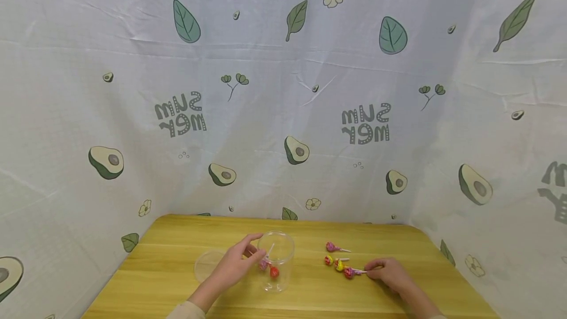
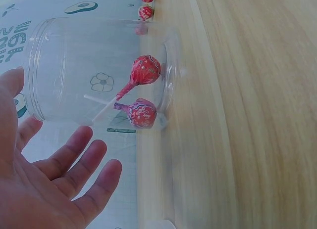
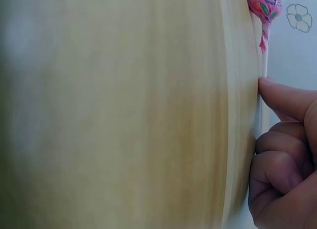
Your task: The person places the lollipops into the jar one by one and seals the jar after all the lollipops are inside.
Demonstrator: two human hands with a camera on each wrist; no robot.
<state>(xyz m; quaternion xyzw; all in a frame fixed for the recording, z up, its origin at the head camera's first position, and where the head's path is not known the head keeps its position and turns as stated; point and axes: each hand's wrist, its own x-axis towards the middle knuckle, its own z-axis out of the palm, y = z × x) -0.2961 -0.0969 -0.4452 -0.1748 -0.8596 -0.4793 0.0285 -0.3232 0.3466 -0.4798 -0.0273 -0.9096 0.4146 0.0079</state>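
A clear plastic jar [image 1: 287, 272] stands upright on the table, its mouth uncovered. Inside, a red lollipop [image 2: 146, 69] and a purple-pink lollipop [image 2: 142, 114] lie heads down at the bottom. My left hand [image 1: 235, 262] is at the jar's left side, fingers loosely spread and thumb close by the rim. To the right, my right hand [image 1: 390, 273] pinches the white stick of a pink lollipop [image 1: 349, 272] between thumb and fingers, its head pointing left. In the right wrist view, the other fingers are curled beside the tabletop.
Beside the pinched one lie a yellow lollipop [image 1: 328, 260] and a yellow-and-red lollipop [image 1: 339, 265]. Farther back is another pink lollipop [image 1: 330, 246]. A clear round lid [image 1: 204, 266] lies left of the jar, partly behind the left forearm. A patterned cloth [image 1: 266, 112] surrounds the wooden table [image 1: 199, 304].
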